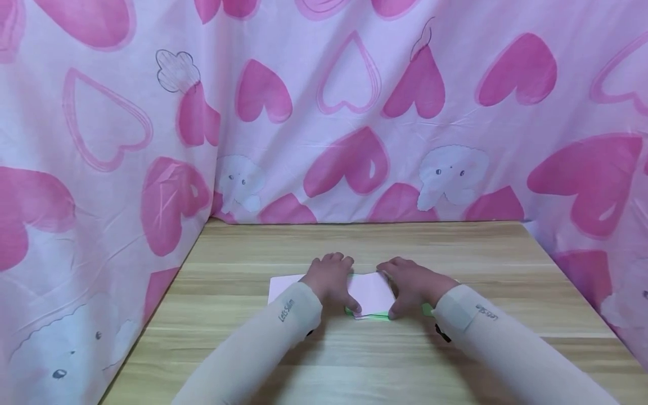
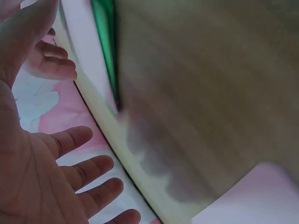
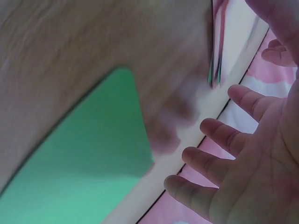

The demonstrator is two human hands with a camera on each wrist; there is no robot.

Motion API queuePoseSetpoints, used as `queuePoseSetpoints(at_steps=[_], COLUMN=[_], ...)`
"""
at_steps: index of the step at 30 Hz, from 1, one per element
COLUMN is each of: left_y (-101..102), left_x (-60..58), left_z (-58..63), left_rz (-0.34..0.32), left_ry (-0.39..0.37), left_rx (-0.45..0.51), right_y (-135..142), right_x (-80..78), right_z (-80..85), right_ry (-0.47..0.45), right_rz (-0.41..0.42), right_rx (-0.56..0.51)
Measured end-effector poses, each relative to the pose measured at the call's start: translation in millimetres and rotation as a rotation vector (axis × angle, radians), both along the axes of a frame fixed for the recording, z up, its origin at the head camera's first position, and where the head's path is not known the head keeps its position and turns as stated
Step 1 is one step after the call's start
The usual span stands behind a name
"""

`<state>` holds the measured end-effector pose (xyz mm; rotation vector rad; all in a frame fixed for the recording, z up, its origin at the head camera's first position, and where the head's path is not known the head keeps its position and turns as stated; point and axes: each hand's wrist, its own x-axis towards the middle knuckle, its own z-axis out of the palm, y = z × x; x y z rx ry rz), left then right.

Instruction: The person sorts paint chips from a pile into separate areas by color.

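A small stack of pink and green paper cards (image 1: pixel 370 293) sits between the two hands, pink on top with green edges showing. At its left side is my left hand (image 1: pixel 331 279), its thumb by the stack's near left corner. My right hand (image 1: pixel 414 283) is at the opposite side, thumb by the near right corner. Both wrist views show fingers spread and fairly straight, the left palm (image 2: pixel 32 172) and the right palm (image 3: pixel 261 172) facing the stack. Whether the thumbs press on the cards cannot be made out. The stack's layers (image 3: pixel 216 51) look slightly parted.
Left of the left hand lies a pink card (image 1: pixel 282 286), partly covered by that arm. A green card (image 3: pixel 93 158) lies by the right hand, mostly hidden in the head view. The wooden table (image 1: pixel 354 242) meets a pink heart-patterned cloth (image 1: pixel 349 157) at the back and sides.
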<state>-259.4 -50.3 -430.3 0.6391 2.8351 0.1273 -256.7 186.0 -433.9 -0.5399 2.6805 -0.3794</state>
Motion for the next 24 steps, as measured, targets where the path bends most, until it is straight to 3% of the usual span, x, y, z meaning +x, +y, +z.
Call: queuePoseSetpoints(at_steps=[9,24], left_y=[-1.3,-2.4], left_x=[6.9,9.0], left_z=[-17.6,-19.4], left_rz=[-0.031,-0.046], left_ry=[0.009,0.009], left_rx=[-0.037,-0.056], right_y=[-8.6,-7.2], right_x=[-3.1,-2.8], right_z=[-8.1,-6.4], right_ry=[0.017,-0.001], right_rz=[0.018,0.008], right_rx=[0.036,0.046])
